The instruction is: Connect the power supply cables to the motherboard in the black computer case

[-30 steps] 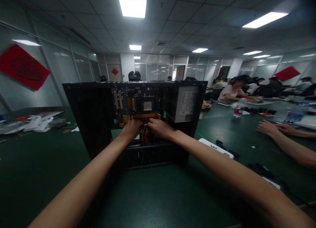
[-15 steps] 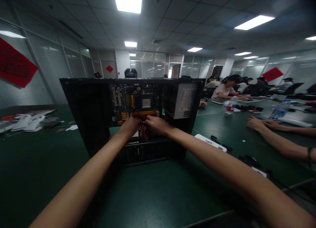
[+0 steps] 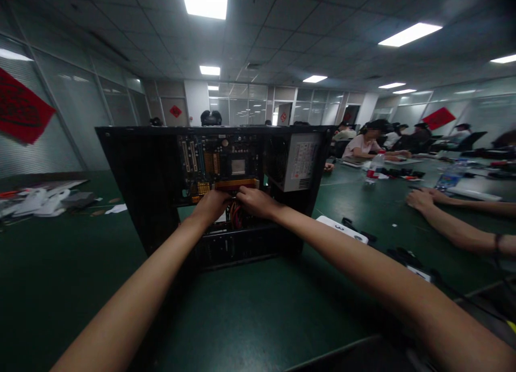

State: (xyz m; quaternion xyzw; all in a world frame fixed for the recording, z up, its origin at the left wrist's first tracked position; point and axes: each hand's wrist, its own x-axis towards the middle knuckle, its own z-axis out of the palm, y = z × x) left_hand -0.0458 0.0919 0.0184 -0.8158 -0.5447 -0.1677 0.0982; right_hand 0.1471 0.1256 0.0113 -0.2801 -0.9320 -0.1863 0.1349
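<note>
An open black computer case (image 3: 139, 178) stands on the green table, its inside facing me. Within it are a motherboard (image 3: 252, 156), a power supply (image 3: 301, 162) at the right and a bundle of red and yellow cables (image 3: 236, 217) lower down. My left hand (image 3: 212, 204) and my right hand (image 3: 257, 201) reach in side by side at the orange memory slots (image 3: 237, 185) along the board's lower edge. Fingers of both hands are curled and closed close together. Whatever sits between the fingertips is too small and dark to name.
A white power strip (image 3: 342, 228) and black cables lie right of the case. Farther right, another person's hands (image 3: 421, 198) rest on the table near plastic bottles (image 3: 374, 166). White parts (image 3: 50, 201) and a grey block lie at the left. Several people sit behind.
My hands stay at the same spot by the memory slots, with hardly any movement. The whole view has shifted slightly.
</note>
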